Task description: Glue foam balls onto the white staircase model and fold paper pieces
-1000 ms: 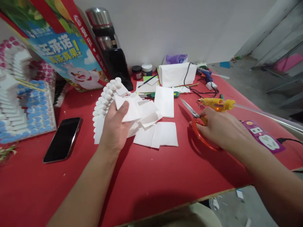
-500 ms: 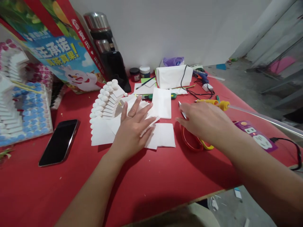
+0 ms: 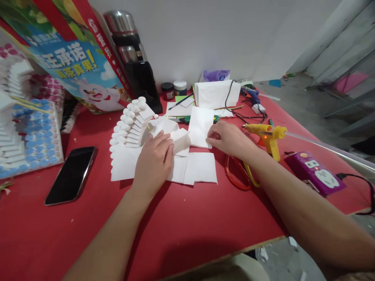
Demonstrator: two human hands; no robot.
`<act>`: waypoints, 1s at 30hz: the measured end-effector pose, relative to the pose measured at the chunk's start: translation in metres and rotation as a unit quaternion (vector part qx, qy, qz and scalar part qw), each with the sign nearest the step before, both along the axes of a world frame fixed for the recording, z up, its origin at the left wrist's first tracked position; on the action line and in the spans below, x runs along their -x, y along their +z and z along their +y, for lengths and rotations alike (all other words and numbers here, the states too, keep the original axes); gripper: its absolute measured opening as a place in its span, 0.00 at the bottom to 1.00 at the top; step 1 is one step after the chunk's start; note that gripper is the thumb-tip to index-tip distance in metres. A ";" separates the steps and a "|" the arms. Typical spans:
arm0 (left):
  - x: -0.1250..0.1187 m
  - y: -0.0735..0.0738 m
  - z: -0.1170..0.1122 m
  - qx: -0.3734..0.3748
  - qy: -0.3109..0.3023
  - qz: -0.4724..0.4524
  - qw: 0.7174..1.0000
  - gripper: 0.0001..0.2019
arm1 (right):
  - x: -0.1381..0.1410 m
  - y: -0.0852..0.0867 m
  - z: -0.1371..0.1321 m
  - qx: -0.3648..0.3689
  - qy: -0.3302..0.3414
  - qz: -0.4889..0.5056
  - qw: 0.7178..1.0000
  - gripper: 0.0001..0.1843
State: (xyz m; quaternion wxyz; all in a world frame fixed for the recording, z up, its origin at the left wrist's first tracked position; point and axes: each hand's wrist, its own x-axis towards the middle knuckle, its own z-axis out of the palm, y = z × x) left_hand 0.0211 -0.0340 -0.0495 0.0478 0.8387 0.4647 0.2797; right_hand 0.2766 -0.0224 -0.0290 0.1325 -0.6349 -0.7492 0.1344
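My left hand [image 3: 154, 164] lies flat, fingers together, on a heap of white paper pieces [image 3: 175, 148] in the middle of the red table [image 3: 190, 226]. My right hand [image 3: 228, 138] pinches the lower right corner of a white sheet [image 3: 200, 125] just behind the heap. Red-handled scissors [image 3: 238, 175] lie on the table under my right forearm. A white stepped paper model with rounded knobs [image 3: 130, 121] stands to the left of the heap.
A yellow glue gun [image 3: 268, 134] stands right of my right hand, with a purple power strip [image 3: 318, 173] beyond. A black phone [image 3: 72, 175] lies at the left. A tissue pack [image 3: 215, 93], paint jars [image 3: 175, 89], a thermos [image 3: 133, 58] and a printed box [image 3: 70, 58] line the back.
My right hand let go of the scissors and moved left to the white sheet. My left hand put down the paper it held and now rests on the heap.
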 end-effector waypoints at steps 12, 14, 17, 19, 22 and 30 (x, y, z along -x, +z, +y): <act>0.007 0.010 0.002 -0.148 0.037 0.068 0.986 0.10 | 0.027 -0.007 -0.008 -0.085 0.048 -0.045 0.994 0.21; 0.007 0.008 0.003 -0.129 0.011 0.083 0.988 0.11 | 0.033 -0.011 -0.008 -0.104 0.070 -0.076 0.989 0.16; 0.006 0.005 0.004 -0.095 -0.004 0.094 0.991 0.12 | 0.035 -0.016 -0.005 -0.113 0.075 -0.072 0.988 0.11; 0.006 0.003 0.004 -0.080 0.001 0.098 0.992 0.12 | 0.031 -0.017 -0.004 -0.109 0.068 -0.027 0.991 0.11; 0.007 0.003 0.004 -0.063 0.005 0.104 0.993 0.12 | 0.024 -0.018 -0.002 -0.105 0.038 0.091 0.990 0.09; 0.005 0.005 0.000 -0.042 -0.024 0.076 0.996 0.19 | 0.000 -0.005 0.000 -0.167 -0.100 0.379 0.905 0.04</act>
